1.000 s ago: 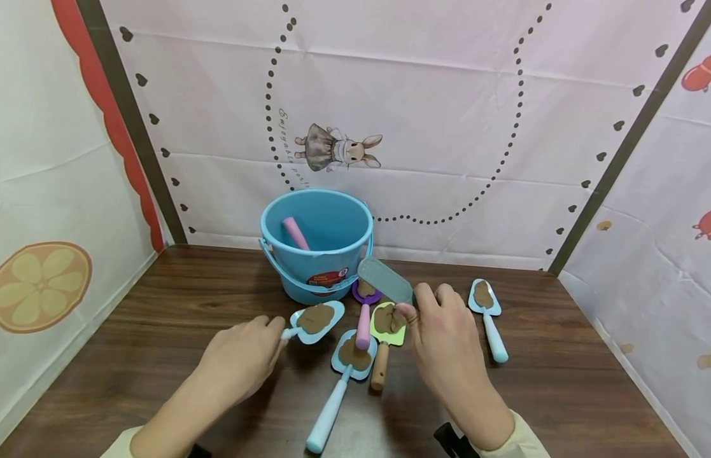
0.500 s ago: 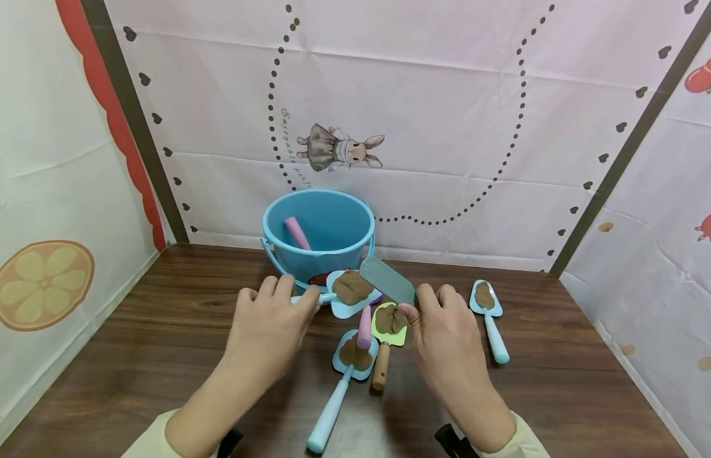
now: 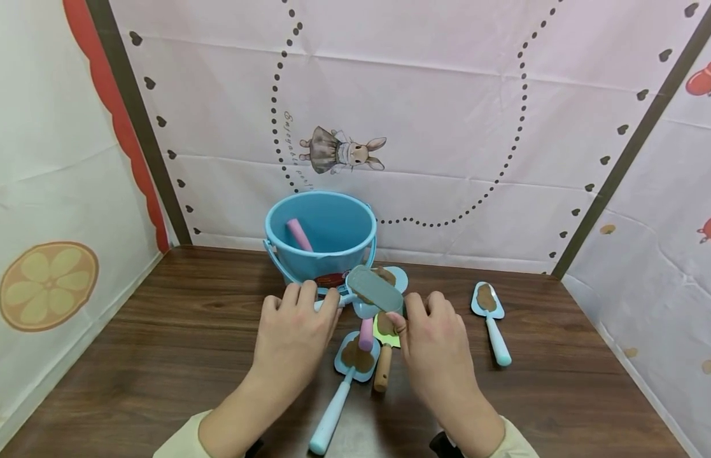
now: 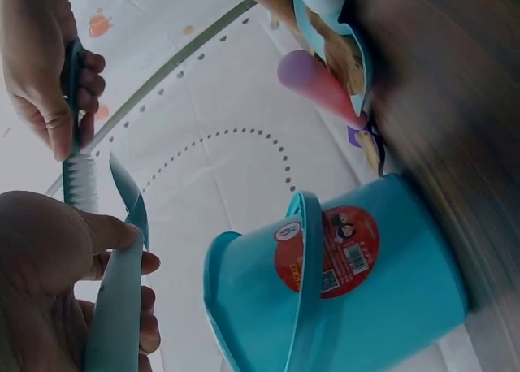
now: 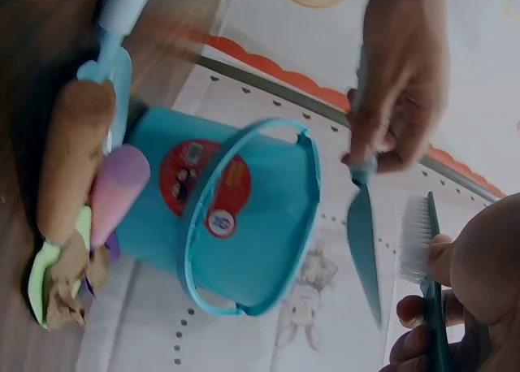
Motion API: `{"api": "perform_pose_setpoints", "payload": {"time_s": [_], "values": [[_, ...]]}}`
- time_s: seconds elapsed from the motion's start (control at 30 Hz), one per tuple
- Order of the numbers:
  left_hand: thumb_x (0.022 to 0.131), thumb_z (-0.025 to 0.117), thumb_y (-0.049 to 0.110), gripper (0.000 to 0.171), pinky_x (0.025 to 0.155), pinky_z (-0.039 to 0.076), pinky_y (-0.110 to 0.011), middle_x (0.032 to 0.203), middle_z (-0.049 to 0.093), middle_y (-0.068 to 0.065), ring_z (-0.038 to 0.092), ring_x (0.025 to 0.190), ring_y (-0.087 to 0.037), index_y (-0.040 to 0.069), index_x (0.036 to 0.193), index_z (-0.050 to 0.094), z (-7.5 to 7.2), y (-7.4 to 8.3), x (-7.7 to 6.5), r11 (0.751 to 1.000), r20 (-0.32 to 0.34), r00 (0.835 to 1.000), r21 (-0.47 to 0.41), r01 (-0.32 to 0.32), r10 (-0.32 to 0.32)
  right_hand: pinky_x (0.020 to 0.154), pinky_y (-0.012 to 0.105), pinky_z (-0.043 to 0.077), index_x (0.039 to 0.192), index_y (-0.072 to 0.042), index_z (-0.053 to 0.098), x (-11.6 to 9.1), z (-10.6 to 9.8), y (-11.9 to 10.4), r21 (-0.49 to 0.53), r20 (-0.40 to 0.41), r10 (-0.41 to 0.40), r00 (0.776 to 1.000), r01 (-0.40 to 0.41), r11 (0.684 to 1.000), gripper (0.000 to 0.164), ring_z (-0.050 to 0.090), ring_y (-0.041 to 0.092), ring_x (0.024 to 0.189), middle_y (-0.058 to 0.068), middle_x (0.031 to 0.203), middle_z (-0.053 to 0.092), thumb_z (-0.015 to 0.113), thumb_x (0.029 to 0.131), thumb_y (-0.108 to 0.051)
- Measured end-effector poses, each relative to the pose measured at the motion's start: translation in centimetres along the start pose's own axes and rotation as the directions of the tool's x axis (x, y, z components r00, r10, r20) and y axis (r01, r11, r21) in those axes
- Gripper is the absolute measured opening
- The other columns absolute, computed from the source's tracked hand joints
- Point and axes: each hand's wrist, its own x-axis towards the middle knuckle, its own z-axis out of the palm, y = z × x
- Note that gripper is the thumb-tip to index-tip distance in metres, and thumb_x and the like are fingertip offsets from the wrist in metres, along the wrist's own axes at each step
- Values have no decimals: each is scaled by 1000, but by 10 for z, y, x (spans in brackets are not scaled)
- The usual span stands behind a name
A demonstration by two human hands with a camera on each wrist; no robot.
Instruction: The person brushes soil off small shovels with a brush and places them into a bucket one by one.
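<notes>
My left hand (image 3: 295,337) grips the handle of a light blue toy shovel (image 3: 400,278), which is raised off the table in front of the bucket. Brown mud-like stuff lies on its blade. Pinched in my right hand (image 3: 438,346) is a dark green brush (image 3: 375,289) with pale bristles (image 5: 416,242). From the head view the brush covers much of the blade; the right wrist view shows a gap between bristles and shovel blade (image 5: 364,250). The blue bucket (image 3: 317,254) stands behind both hands, a pink handle (image 3: 300,235) inside it.
Below the hands lie another blue shovel (image 3: 332,410), a green shovel with a wooden handle (image 3: 382,370) and a pink-handled tool (image 3: 365,334). A smaller blue shovel (image 3: 496,337) lies to the right. Brown stuff coats these shovels' blades. Printed cloth (image 3: 435,127) walls the table.
My left hand has lifted its shovel up and to the right, so the blade is now behind the brush in the head view. My right hand has shifted slightly left with the brush.
</notes>
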Motion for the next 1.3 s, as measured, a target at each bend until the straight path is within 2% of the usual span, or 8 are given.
{"api": "perform_pose_setpoints", "payload": {"time_s": [0.17,0.3,0.43,0.6,0.87,1.0,1.17,1.3], "values": [[91,76,28,22,51,35,-38,84,58,-14,54,71,-31,8,98,68,-4,3,-3,999,-5,999,-22,33,-33,53,27,22,83,-9,52,-3,8,-8,-23,-9,-48,999,48,999,45,24,13,57,1,71,30,45,102,-49],[87,80,26,25,50,34,-36,82,58,-13,55,68,-30,7,94,66,-8,7,-5,998,-51,998,-50,40,-43,53,26,19,82,-8,52,-5,10,-12,-32,-48,-58,997,57,998,49,22,12,57,1,71,29,39,103,-51],[88,78,26,23,49,34,-36,83,58,-13,55,68,-29,7,94,67,-9,11,-6,998,-74,996,-59,36,-41,52,26,18,83,-7,54,-6,11,-12,-49,-74,-65,995,62,997,52,23,13,56,2,70,30,35,104,-51],[94,70,27,21,49,35,-36,84,59,-13,55,68,-30,7,98,67,-9,13,-7,997,-68,997,-67,35,-40,52,28,19,87,-6,58,-5,13,-9,-85,-109,-69,992,60,995,52,26,16,55,4,70,32,36,104,-50],[90,75,27,24,48,34,-34,84,59,-13,54,67,-29,8,103,67,-5,15,-8,998,-51,998,-44,34,-36,50,34,22,89,-7,60,0,17,2,-210,-144,-35,989,4,978,57,36,26,55,9,68,38,32,104,-54],[91,73,26,22,48,34,-34,83,59,-14,54,66,-29,7,102,67,-1,16,-8,998,-40,998,-43,41,-43,51,35,23,92,-8,63,1,19,9,-210,-147,-20,989,-11,978,55,38,27,56,9,69,39,36,102,-54],[89,76,26,21,47,32,-33,79,58,-13,53,65,-28,8,98,68,3,17,-9,999,-68,997,-21,40,-41,51,36,23,86,-7,58,3,20,18,-207,-177,3,984,-40,978,48,37,26,55,7,68,36,45,98,-52],[90,74,26,20,47,30,-33,78,57,-13,52,63,-28,8,95,67,2,17,-9,999,-73,997,-24,34,-36,49,35,22,82,-6,54,4,19,18,-211,-228,-1,974,-49,976,50,36,26,54,7,67,35,42,100,-51]]}}
